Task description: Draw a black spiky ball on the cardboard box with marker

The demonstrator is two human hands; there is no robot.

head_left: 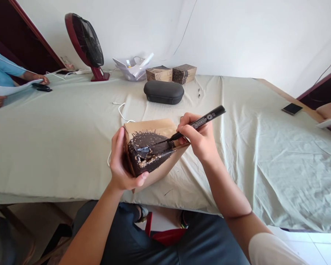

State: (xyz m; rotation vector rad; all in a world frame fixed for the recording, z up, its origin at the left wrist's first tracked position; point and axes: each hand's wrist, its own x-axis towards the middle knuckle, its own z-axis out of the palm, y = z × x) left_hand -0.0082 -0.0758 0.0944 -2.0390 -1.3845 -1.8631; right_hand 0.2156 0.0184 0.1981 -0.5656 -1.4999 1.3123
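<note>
A brown cardboard box is tilted near the table's front edge, one corner toward me. Dark marker ink covers that corner, with short strokes fringing the inked patch and a torn, worn spot at its tip. My left hand grips the box from the left, thumb under the corner and fingers along the side. In my right hand is a black marker pen, pinched between thumb and fingers. Its tip meets or nearly meets the inked top face. The fingers behind the pen are partly hidden.
Behind the box lie a black hard case, two patterned cardboard boxes and a plastic basket. A fan stands back left. People sit at both ends; a phone lies at right. Pale cloth covers the table.
</note>
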